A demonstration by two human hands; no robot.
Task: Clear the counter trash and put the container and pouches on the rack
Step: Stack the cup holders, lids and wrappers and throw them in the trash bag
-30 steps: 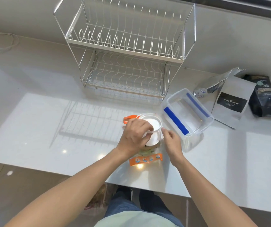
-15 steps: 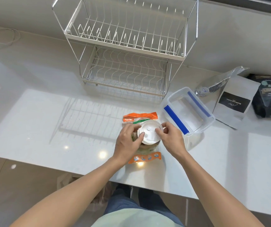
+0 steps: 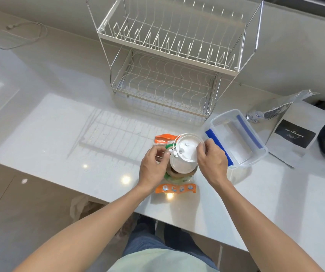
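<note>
Both my hands are pinched on the rim of the round white plastic cup lid (image 3: pixel 185 152): left hand (image 3: pixel 153 165) at its left edge, right hand (image 3: pixel 210 160) at its right, over the orange-and-green snack wrapper (image 3: pixel 175 188) on the white counter (image 3: pixel 59 138). Lid looks thin, light, flexy, so I'd grip the rim, not the centre. Just right of the lid: clear blue-clipped plastic container (image 3: pixel 234 138), stiff, take by its walls; beyond it the white wire rack (image 3: pixel 169 61).
</note>
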